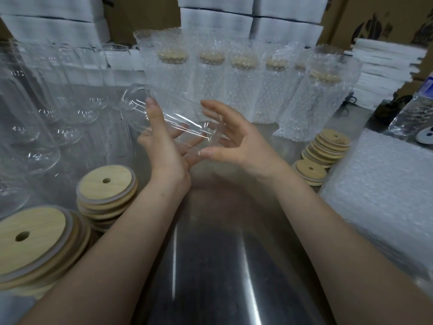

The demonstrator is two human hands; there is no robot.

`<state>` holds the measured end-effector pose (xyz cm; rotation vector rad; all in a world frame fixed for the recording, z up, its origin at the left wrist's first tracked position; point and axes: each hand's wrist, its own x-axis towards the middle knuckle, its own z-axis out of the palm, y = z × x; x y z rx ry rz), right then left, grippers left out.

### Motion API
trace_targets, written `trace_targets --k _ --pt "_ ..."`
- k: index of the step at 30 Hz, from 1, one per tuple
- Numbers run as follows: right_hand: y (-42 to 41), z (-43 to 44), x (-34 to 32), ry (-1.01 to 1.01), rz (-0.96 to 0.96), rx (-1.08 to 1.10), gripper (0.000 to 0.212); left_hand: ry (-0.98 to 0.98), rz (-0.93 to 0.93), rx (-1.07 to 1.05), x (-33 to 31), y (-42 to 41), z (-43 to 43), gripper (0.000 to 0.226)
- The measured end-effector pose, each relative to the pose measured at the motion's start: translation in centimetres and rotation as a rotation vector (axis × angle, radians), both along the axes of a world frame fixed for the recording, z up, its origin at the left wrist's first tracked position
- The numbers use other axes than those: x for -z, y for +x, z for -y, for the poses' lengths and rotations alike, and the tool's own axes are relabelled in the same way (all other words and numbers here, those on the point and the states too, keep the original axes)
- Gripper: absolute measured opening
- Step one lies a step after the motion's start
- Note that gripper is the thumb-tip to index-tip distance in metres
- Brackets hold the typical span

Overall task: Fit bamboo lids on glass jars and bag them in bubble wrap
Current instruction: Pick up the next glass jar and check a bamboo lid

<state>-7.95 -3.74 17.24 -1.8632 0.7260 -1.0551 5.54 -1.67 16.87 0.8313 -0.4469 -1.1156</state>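
Forearms come up from 6 o'clock, bare, and meet above the middle of the steel table [222, 254]. Between the hands a clear glass jar [178, 118] is held in the air on its side, with one end up toward 10 o'clock and the other down toward 4 o'clock. It has no lid on it.

The left hand [164, 146] stands with its wrist bent back. Its thumb [152, 109] points up along the near side of the glass, and its fingers lie under and behind the jar, showing through it. So this hand clasps the jar between thumb and fingers.

The right hand [236, 139] faces it, palm to the left, fingers spread and curved around the jar's lower end. Its thumb tip [206, 152] sits at the rim there. I cannot tell whether the fingers press the glass or only cup it.

At 7 and 8 o'clock lie two stacks of bamboo lids [106, 181], each lid with a small hole. More lids [330, 144] are heaped at 3 o'clock. A row of lidded jars in bubble wrap [210, 90] stands from 12 to 2 o'clock. Bare jars [58, 95] crowd 9 to 10 o'clock. A pile of bubble wrap [386, 184] rests at 4 o'clock.
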Motion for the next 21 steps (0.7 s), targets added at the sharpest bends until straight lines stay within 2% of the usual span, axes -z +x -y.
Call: trace_targets --k 2,5,10,16,21 --pt "0.3 -0.1 0.3 -0.016 0.004 -0.006 0.076 -0.001 -0.023 0.035 -0.1 -0.2 -0.1 0.039" --pt "0.7 -0.3 0.5 -0.071 0.063 0.062 0.074 -0.016 -0.008 0.087 -0.1 -0.4 -0.2 0.032" --pt "1.0 -0.3 0.7 -0.095 0.176 0.165 0.066 -0.032 0.044 0.201 0.0 -0.6 -0.2 0.072" --pt "1.4 -0.4 0.5 -0.061 0.296 0.227 0.047 -0.144 0.114 0.288 -0.2 -0.9 -0.7 0.081" --pt "1.4 -0.3 -0.2 0.037 0.37 0.236 0.025 -0.169 0.155 0.201 0.0 -1.0 -0.8 0.081"
